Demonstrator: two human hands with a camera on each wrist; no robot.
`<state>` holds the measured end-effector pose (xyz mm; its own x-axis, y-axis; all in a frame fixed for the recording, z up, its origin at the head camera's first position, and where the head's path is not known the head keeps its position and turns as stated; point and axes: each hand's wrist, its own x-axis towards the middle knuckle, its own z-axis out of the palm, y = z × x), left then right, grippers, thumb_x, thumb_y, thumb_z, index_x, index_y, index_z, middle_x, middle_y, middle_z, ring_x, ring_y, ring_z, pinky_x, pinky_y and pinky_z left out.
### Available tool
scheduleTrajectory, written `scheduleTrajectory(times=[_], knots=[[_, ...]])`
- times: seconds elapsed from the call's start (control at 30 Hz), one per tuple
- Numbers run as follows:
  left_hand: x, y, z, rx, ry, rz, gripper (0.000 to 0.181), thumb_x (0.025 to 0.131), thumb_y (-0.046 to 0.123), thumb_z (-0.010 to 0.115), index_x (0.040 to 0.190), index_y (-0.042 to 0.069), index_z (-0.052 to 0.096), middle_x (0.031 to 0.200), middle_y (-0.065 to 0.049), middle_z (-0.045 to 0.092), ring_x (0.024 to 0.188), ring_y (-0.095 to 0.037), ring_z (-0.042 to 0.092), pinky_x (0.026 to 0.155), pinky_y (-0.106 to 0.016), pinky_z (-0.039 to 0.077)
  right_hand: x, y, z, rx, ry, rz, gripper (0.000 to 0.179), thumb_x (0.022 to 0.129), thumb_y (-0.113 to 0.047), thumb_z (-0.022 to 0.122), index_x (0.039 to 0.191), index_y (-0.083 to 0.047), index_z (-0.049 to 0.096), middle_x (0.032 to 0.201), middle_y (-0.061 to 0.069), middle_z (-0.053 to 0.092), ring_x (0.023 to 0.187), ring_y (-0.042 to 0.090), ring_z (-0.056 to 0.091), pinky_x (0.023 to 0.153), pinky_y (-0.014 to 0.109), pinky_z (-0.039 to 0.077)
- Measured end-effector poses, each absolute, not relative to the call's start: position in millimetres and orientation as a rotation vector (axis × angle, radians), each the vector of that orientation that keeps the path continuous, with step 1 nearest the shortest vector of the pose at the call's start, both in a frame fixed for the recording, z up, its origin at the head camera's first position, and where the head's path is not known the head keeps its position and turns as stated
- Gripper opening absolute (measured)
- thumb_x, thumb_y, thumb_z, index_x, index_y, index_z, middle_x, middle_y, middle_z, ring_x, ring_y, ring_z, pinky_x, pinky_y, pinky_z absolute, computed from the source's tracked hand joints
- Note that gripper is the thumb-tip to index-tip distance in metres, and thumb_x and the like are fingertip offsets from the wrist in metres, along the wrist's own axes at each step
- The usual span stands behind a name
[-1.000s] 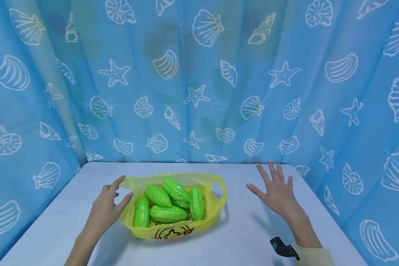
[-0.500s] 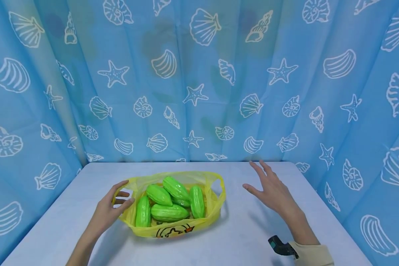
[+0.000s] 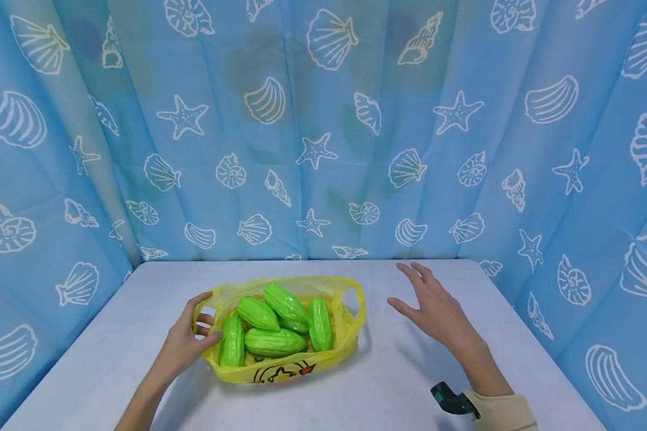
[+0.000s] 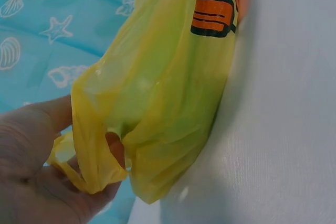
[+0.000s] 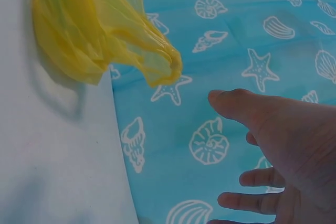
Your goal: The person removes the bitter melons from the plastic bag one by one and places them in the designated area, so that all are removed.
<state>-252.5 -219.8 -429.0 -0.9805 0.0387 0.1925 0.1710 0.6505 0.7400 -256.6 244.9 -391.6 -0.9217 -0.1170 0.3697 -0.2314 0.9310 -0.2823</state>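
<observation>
A yellow plastic carrier bag [image 3: 286,375] with a cartoon print sits on the table, its mouth wide. Inside lie several bright green, ribbed bitter-melon-like vegetables [image 3: 275,343]. At the bag's left end, my left hand [image 3: 186,344] has its fingers around the handle loop [image 4: 89,145], loosely bent, with the thumb apart from them over the bag's edge. In the left wrist view fingertips show through the loop. My right hand [image 3: 434,308] hovers to the right, fingers spread and holding nothing, apart from the bag's right handle [image 5: 168,66].
A white table [image 3: 388,383] carries the bag. Behind and on both sides hangs a blue curtain [image 3: 313,191] printed with white shells and starfish. A dark strapped device [image 3: 453,399] is on my right wrist, by a beige sleeve [image 3: 501,413].
My left hand has moved right, its fingers reaching into the bag's left handle. My right hand has drifted slightly left with its fingers bending a little. The bag has barely moved.
</observation>
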Motion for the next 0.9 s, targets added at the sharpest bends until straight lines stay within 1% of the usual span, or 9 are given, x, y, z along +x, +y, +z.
scheduleTrajectory(times=[0.07, 0.17, 0.33, 0.47, 0.67, 0.9], knots=[[-252, -221, -429, -0.175, -2.695, -1.264, 0.078, 0.086, 0.003, 0.067, 0.151, 0.017, 0.027, 0.112, -0.016, 0.062, 0.089, -0.019, 0.062, 0.071, -0.021, 0.052, -257, 244, -392, 0.262, -2.736, 0.461, 0.077, 0.088, -0.048, 0.068, 0.152, -0.021, 0.033, 0.154, 0.021, 0.032, 0.132, 0.046, 0.046, 0.087, 0.065, 0.049], [-253, -223, -430, -0.167, -2.678, -1.319, 0.076, 0.088, 0.000, 0.063, 0.152, 0.019, 0.027, 0.115, -0.018, 0.061, 0.091, -0.020, 0.063, 0.074, -0.021, 0.053, -257, 243, -392, 0.270, -2.734, 0.459, 0.077, 0.088, -0.048, 0.069, 0.151, -0.021, 0.033, 0.154, 0.021, 0.033, 0.132, 0.046, 0.047, 0.087, 0.065, 0.050], [-255, -226, -432, -0.166, -2.665, -1.407, 0.074, 0.092, 0.001, 0.060, 0.153, 0.024, 0.026, 0.119, -0.018, 0.061, 0.096, -0.021, 0.063, 0.075, -0.019, 0.053, -257, 241, -391, 0.280, -2.731, 0.464, 0.077, 0.088, -0.048, 0.069, 0.151, -0.022, 0.033, 0.154, 0.021, 0.033, 0.131, 0.046, 0.048, 0.086, 0.066, 0.049], [-257, -229, -433, -0.164, -2.654, -1.494, 0.072, 0.093, 0.004, 0.060, 0.153, 0.026, 0.026, 0.122, -0.019, 0.060, 0.096, -0.020, 0.062, 0.075, -0.020, 0.053, -255, 237, -389, 0.318, -2.711, 0.487, 0.077, 0.088, -0.048, 0.068, 0.151, -0.021, 0.034, 0.152, 0.020, 0.037, 0.129, 0.044, 0.050, 0.087, 0.065, 0.050], [-258, -231, -432, -0.104, -2.635, -1.630, 0.072, 0.093, 0.008, 0.062, 0.154, 0.025, 0.026, 0.125, -0.018, 0.058, 0.094, -0.017, 0.062, 0.075, -0.022, 0.054, -250, 229, -383, 0.378, -2.658, 0.575, 0.074, 0.089, -0.047, 0.068, 0.150, -0.021, 0.036, 0.143, 0.015, 0.047, 0.119, 0.037, 0.059, 0.087, 0.055, 0.055], [-259, -229, -430, -0.062, -2.635, -1.671, 0.074, 0.093, 0.010, 0.064, 0.154, 0.024, 0.025, 0.126, -0.017, 0.057, 0.093, -0.017, 0.061, 0.075, -0.022, 0.053, -243, 210, -368, 0.422, -2.612, 0.709, 0.072, 0.088, -0.041, 0.071, 0.148, -0.018, 0.039, 0.134, 0.014, 0.055, 0.114, 0.031, 0.061, 0.082, 0.043, 0.058]])
